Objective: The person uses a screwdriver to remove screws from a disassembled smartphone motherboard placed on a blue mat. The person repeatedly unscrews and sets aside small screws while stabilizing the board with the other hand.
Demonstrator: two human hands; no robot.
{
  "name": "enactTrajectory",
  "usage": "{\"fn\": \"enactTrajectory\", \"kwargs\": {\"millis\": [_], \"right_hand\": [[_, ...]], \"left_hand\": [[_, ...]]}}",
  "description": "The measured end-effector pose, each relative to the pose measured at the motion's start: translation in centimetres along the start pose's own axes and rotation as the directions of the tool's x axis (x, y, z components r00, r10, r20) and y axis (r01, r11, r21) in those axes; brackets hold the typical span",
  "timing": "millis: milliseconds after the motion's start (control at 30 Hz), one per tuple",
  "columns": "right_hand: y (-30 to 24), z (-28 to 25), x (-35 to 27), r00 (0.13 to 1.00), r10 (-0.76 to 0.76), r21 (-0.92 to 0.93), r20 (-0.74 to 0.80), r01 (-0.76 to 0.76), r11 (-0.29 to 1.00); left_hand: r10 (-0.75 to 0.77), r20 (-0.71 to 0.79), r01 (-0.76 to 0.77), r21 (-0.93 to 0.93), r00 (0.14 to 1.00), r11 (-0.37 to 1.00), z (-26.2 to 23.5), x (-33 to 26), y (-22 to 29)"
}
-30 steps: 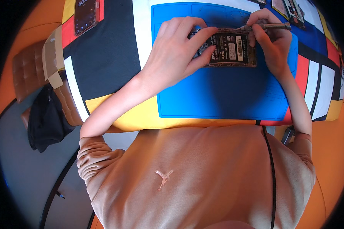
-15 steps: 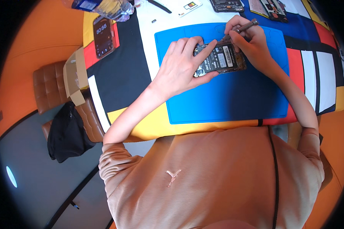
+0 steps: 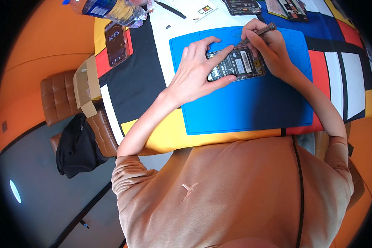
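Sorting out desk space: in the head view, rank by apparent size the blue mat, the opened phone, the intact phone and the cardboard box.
1. Blue mat
2. Cardboard box
3. Opened phone and intact phone: look alike; a hand partly covers the opened one.

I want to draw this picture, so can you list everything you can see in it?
Opened phone with its insides showing: 1, black and silver, on the blue mat under both hands.
Blue rubber work mat: 1, blue, on the table.
Table with colour-block top: 1, black, white, yellow, red and blue.
Thin metal screwdriver: 1, grey, in the right hand.
Phone with lit screen: 1, black, far left of the table.
Plastic bottle: 1, clear with blue and yellow, top left.
Open cardboard box: 1, brown, left table edge.
Brown leather chair: 1, left of the table.
Black bag: 1, on the chair.
Left hand: 1, steadying the opened phone.
Right hand: 1, gripping the screwdriver.
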State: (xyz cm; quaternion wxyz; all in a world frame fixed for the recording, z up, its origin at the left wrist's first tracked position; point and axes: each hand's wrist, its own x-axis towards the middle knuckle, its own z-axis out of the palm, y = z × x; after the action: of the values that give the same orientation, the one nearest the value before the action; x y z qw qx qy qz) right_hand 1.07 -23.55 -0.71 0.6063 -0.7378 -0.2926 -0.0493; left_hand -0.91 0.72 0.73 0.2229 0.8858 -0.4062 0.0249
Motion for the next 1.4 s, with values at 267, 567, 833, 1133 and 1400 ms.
{"fn": "enactTrajectory", "kwargs": {"millis": [267,567,833,1133,1400], "right_hand": [[-0.2,0.1,0.0,0.999,-0.025,-0.039,0.029,0.026,0.999],[-0.1,0.2,-0.1,0.997,-0.072,-0.086,0.018,0.073,0.994],[0.0,0.2,-0.2,1.0,0.015,-0.088,0.022,-0.013,0.996],[-1.0,-0.3,1.8,0.986,-0.05,-0.401,0.159,0.11,0.909],[-5.9,-2.3,6.2,0.887,0.243,-0.505,0.393,-0.013,0.863]], "left_hand": [[-0.025,0.007,0.025,-0.085,1.0,0.996,-0.1,0.1,-0.5],[-0.009,-0.012,0.009,-0.051,1.0,0.999,0.0,0.0,-0.4],[0.01,-0.029,-0.011,-0.023,1.0,1.0,0.3,-0.1,-0.5],[-0.008,-0.025,0.007,-0.046,1.0,0.999,0.4,-0.4,-0.5],[0.019,-0.108,-0.022,-0.024,0.994,0.999,0.6,-0.4,-0.4]]}}
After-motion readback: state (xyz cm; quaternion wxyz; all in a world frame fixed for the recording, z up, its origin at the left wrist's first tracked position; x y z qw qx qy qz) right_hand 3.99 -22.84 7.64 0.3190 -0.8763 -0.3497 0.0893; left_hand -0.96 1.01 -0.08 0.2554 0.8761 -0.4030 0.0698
